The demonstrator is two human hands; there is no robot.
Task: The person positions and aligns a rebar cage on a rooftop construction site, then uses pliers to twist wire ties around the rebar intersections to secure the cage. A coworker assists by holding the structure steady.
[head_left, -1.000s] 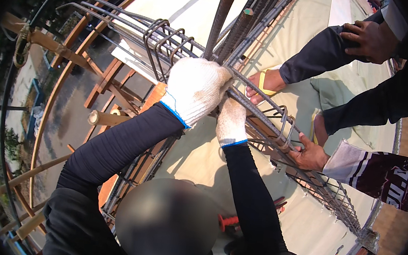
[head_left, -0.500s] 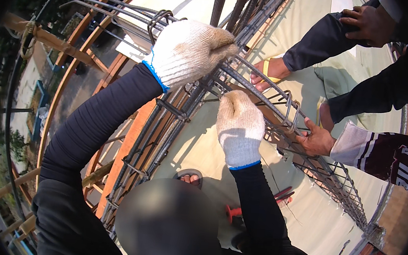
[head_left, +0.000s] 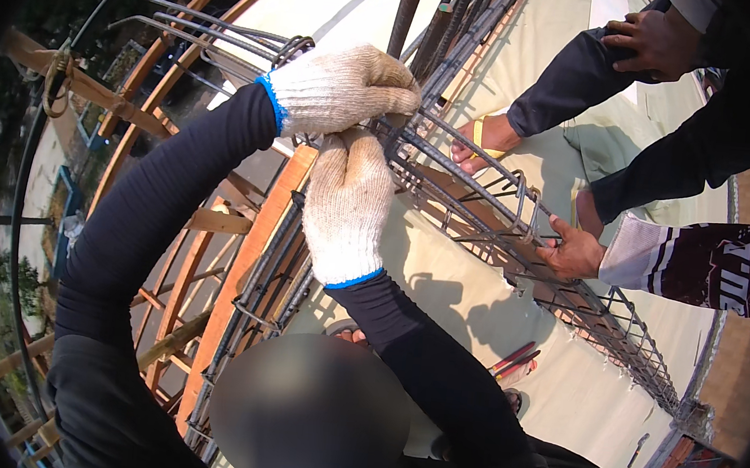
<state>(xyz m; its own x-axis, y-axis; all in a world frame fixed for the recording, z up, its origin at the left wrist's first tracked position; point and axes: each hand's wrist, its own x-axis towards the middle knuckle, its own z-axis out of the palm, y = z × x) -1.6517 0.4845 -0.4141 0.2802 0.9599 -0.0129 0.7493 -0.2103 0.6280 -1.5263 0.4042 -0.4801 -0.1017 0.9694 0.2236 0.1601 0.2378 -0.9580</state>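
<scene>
My left hand (head_left: 348, 92), in a white knit glove with a blue cuff, is closed around the rebar (head_left: 232, 29) where long hooked-end bars meet a rebar cage (head_left: 478, 199). Just below it, my right hand (head_left: 348, 204), gloved alike, is raised with its fingers pinched together against the underside of the left hand. Whatever lies between those fingertips is hidden. Thin stirrups (head_left: 527, 203) ring the cage to the right. A co-worker's bare hand (head_left: 575, 251) touches the cage there.
Thick upright bars (head_left: 405, 16) rise beyond my hands. A co-worker's sandalled foot (head_left: 489, 141) stands on the pale sheeting (head_left: 407, 273). Red-handled pliers (head_left: 514, 360) lie near my feet. At left, a timber frame (head_left: 178, 305) borders a drop to the ground.
My right hand has moved left and up, from above the cage to right under my left hand. My left hand has turned slightly and stays at the bar junction.
</scene>
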